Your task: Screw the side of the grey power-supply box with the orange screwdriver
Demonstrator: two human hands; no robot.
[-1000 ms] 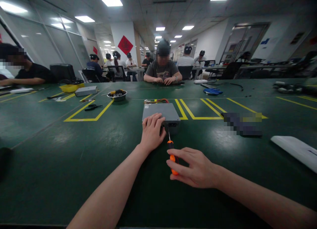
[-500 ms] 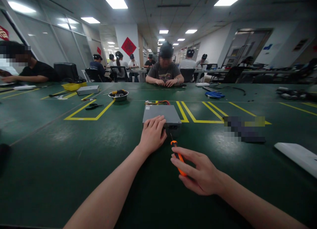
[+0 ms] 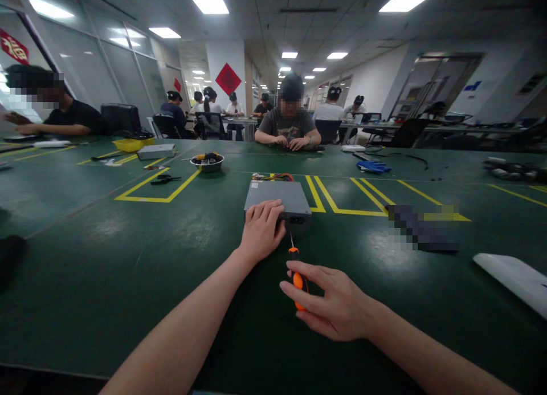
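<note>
A grey computer power supply (image 3: 282,194) lies on the green table in front of me, its coloured cables bunched at the far side. My left hand (image 3: 262,229) grips its near left corner, fingers on the lid and thumb against the near face. My right hand (image 3: 329,298) holds an orange and black screwdriver (image 3: 298,282) between thumb and fingers. The screwdriver's shaft points away from me, up to the near face of the power supply below the socket. Whether the tip touches it, I cannot tell.
Beyond, a metal bowl of tools (image 3: 207,163), black pliers-like tool (image 3: 166,179) and another grey box (image 3: 156,151) stand left. On the right lie blue gloves (image 3: 373,166), a blurred dark object (image 3: 421,229) and a white object (image 3: 513,278). A person (image 3: 290,121) sits opposite.
My right hand has shifted left and slightly toward me with the screwdriver, whose shaft now stands straighter toward the power supply. My left hand stays on the power supply. The view has tilted slightly.
</note>
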